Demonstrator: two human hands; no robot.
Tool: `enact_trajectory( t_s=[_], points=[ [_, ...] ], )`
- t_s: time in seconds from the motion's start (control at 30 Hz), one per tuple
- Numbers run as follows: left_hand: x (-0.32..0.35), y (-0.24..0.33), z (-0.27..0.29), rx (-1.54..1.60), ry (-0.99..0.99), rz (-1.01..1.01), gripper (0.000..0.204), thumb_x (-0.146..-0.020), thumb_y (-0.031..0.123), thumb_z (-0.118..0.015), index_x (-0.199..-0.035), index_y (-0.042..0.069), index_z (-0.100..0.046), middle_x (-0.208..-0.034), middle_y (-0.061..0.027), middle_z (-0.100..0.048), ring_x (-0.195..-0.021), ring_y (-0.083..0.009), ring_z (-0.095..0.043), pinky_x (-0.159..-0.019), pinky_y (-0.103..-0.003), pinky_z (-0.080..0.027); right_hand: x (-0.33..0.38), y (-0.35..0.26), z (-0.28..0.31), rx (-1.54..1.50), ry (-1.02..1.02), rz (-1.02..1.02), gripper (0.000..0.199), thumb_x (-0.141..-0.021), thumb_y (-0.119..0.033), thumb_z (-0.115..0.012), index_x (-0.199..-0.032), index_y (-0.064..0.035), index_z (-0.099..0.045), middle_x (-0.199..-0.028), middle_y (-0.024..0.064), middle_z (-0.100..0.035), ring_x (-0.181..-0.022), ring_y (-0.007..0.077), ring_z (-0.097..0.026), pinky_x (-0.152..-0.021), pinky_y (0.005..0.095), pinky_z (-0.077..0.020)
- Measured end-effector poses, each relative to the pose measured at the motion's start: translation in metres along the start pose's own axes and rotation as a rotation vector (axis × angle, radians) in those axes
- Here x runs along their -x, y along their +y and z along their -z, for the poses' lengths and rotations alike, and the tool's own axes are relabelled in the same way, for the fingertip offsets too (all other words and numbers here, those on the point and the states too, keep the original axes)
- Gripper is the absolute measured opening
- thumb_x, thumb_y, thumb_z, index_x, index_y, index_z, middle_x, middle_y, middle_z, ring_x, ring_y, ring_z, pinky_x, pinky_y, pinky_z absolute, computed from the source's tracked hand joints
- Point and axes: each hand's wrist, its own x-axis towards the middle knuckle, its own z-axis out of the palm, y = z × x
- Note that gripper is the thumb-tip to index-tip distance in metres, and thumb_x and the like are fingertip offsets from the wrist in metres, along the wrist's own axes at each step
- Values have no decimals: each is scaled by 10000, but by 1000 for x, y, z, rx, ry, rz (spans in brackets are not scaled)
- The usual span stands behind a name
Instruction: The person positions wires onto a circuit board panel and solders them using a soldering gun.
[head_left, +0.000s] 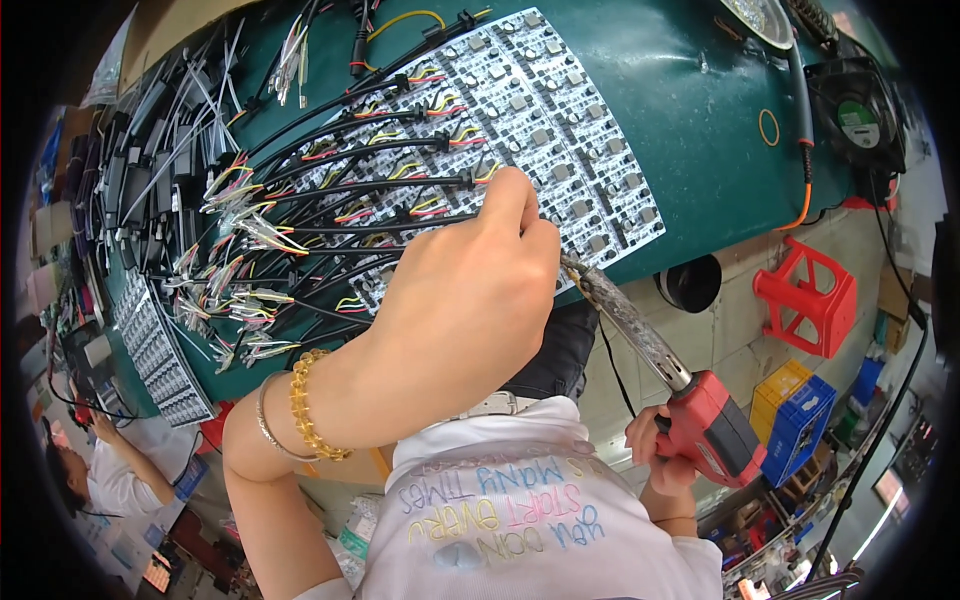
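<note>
My left hand (480, 290) is closed in a pinch over a panel of white circuit boards (600, 150). Its fingertips meet the thin red and yellow wire ends of a black cable (380, 187); the exact grip is hidden behind the fingers. My right hand (660, 450), lower right, is wrapped round the handle of a red and black soldering gun (712, 430). The gun's long metal barrel (640, 330) points up and left, and its tip ends beside my left hand, partly hidden. Several other black cables lie across the panel with their coloured wires on the boards.
Bundled cable ends (245, 220) and dark cable parts (150, 150) cover the left of the green table (690, 90). Another board panel (160, 350) lies there. A fan (855, 115) and metal dish (760, 20) stand far right. A red stool (810, 295) and crates (795, 410) are below; a co-worker (120, 460) sits left.
</note>
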Motion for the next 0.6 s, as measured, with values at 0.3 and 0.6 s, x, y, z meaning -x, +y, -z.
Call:
enact_trajectory(
  t_s=[0.3,0.6],
  points=[
    [0,-1,0,11,8,7,82,-729,-8,-636,-763,-16,-562,-947,-116,-530,-566,-293,-578,-513,-375,-483,-7,-6,1,135,-75,-19,581,-769,-597,-667,-624,-63,-491,-656,36,-560,-581,170,-556,-527,280,-412],
    [-1,-1,2,-18,-1,-5,86,-736,1,-639,-761,-14,-558,-939,-110,-529,-599,-291,-587,-526,-373,-486,-3,-28,-8,530,-5,-238,338,-694,-324,-791,-645,-72,-571,-663,66,-601,-576,191,-589,-521,290,-455]
  ],
)
